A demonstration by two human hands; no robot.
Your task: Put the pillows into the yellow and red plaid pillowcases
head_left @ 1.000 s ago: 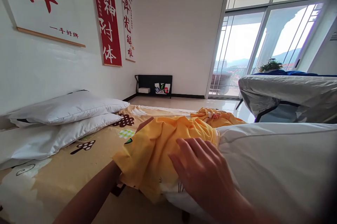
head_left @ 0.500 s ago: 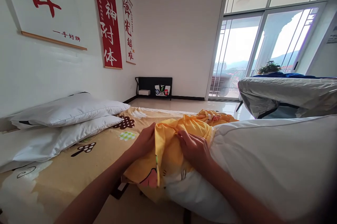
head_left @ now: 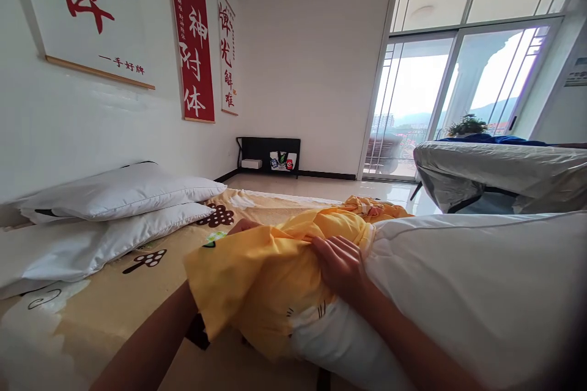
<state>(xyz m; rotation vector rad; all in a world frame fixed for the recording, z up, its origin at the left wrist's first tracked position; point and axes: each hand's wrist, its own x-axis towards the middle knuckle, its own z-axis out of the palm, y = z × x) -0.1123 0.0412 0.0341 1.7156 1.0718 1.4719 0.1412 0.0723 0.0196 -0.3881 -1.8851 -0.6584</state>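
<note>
The right hand (head_left: 342, 265) is pinching the yellow pillowcase (head_left: 257, 275), which is covering the left end of a large white pillow (head_left: 463, 287) in front of the patterned bedsheet (head_left: 160, 290). The left hand (head_left: 242, 226) is hiding mostly behind the fabric, so its grip cannot be told. Two stacked pillows (head_left: 123, 195) are lying farther left.

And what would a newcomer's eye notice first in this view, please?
Probably the bright yellow cloth in the middle, gripped by the right hand and partly covering the left hand. To its right bulges a large white pillow; at upper left, a red scroll hangs on the wall.
</note>
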